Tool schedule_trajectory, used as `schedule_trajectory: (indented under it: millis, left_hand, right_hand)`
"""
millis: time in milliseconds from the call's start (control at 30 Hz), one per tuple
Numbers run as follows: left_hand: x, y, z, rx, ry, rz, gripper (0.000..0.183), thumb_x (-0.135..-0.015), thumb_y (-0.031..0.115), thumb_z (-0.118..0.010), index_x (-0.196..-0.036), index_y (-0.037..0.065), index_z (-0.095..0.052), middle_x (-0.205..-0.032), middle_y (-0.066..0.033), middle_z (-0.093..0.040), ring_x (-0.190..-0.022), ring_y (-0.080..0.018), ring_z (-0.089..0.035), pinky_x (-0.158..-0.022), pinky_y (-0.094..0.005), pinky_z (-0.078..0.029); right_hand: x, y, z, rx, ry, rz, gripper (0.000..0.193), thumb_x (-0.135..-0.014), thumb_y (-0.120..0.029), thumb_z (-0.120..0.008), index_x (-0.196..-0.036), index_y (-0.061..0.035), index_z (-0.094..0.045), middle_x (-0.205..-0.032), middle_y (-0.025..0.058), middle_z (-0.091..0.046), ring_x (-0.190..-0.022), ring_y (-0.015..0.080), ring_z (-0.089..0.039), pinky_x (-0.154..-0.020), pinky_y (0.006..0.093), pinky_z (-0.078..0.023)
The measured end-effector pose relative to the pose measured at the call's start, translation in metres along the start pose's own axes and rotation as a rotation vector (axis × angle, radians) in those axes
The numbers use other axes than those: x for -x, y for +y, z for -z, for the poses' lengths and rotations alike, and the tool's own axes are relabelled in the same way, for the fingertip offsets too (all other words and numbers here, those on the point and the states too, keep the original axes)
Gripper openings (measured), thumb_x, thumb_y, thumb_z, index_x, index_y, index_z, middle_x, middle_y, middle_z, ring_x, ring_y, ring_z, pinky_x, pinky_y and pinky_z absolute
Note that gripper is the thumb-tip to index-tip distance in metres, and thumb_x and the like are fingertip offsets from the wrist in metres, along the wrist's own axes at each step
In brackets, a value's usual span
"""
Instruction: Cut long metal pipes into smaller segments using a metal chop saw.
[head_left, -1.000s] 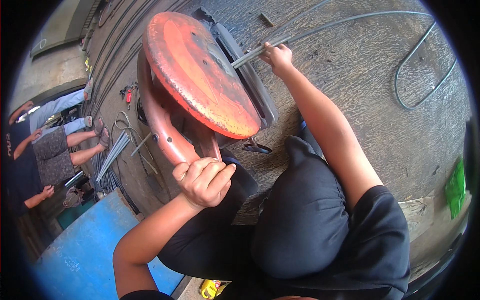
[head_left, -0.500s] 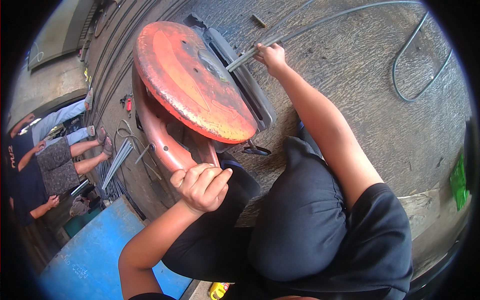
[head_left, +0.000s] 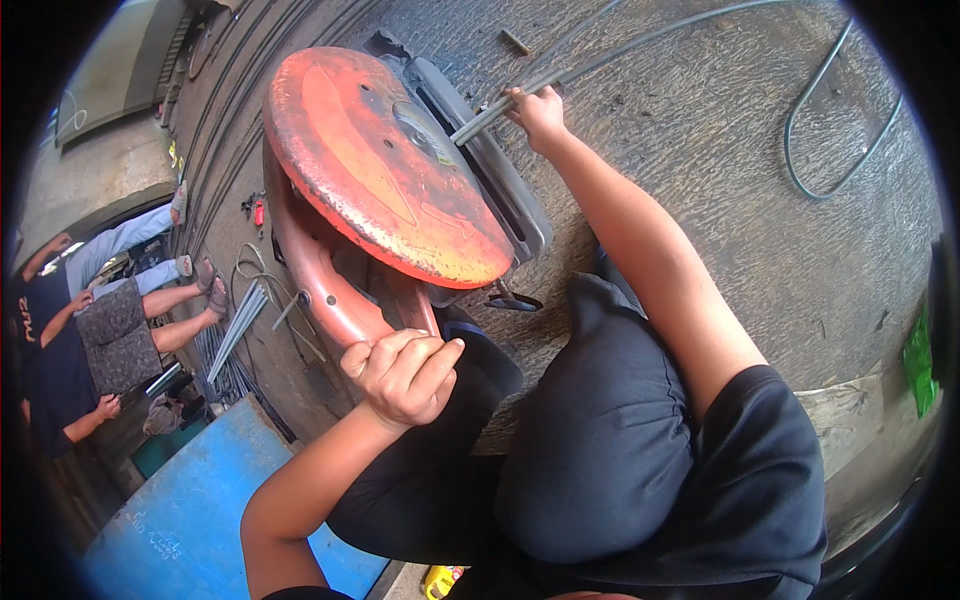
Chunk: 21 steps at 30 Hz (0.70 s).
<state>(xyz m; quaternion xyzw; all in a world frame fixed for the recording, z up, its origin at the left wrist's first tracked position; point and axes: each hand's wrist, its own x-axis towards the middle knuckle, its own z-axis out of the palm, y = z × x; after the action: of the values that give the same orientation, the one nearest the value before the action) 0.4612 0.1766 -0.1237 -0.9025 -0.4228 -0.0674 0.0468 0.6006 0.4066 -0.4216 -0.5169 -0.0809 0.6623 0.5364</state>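
Observation:
A cut-off saw with a worn orange-red guard stands on the floor in front of me. My left hand is closed round the end of its orange handle arm. Beyond the guard, my right hand has its fingers wrapped round thin metal rods. The rods' near ends reach in at the dark base of the saw, and one rod curves away to the upper right. The guard hides the blade and where the rods lie under it.
Another person stands at the left beside a bundle of metal bars. A blue panel lies at lower left. Long rods run along the floor behind the saw. A bent rod loop and green plastic are at right.
The view has shifted very slightly. Both hands keep their holds, and the saw stays in the same position. The far part of the long rod sits a little higher in view.

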Motion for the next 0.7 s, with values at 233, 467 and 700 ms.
schedule_trajectory:
  millis: [233,467,700]
  left_hand:
    - [-0.004,-0.002,0.001,0.019,0.002,-0.001,0.013,-0.066,0.019,-0.058,-0.075,0.018,-0.067,-0.069,0.0063,-0.059,-0.073,-0.0104,-0.057,-0.078,-0.0317,-0.029]
    - [-0.006,-0.018,0.014,0.154,0.005,-0.125,0.009,-0.07,0.022,-0.06,-0.073,0.016,-0.066,-0.061,0.0073,-0.056,-0.065,-0.0069,-0.057,-0.075,-0.0301,-0.033]
    - [-0.01,-0.018,0.018,0.182,0.015,-0.121,0.01,-0.069,0.02,-0.062,-0.077,0.015,-0.067,-0.059,0.0079,-0.053,-0.062,-0.0071,-0.056,-0.073,-0.0313,-0.032]
  right_hand:
    - [0.002,-0.001,-0.002,0.004,-0.008,0.008,0.015,-0.089,-0.006,-0.056,-0.099,0.0035,-0.049,-0.095,0.0144,-0.063,-0.081,0.0227,-0.065,-0.067,0.0333,-0.058]
    - [0.009,-0.005,-0.003,0.047,-0.017,0.006,0.014,-0.091,-0.008,-0.053,-0.098,0.0026,-0.047,-0.098,0.0145,-0.064,-0.081,0.0213,-0.064,-0.069,0.0323,-0.057]
    - [0.006,0.0,-0.003,0.044,0.006,0.046,0.013,-0.09,-0.008,-0.055,-0.096,0.0029,-0.05,-0.089,0.0126,-0.066,-0.072,0.0196,-0.065,-0.06,0.0302,-0.055]
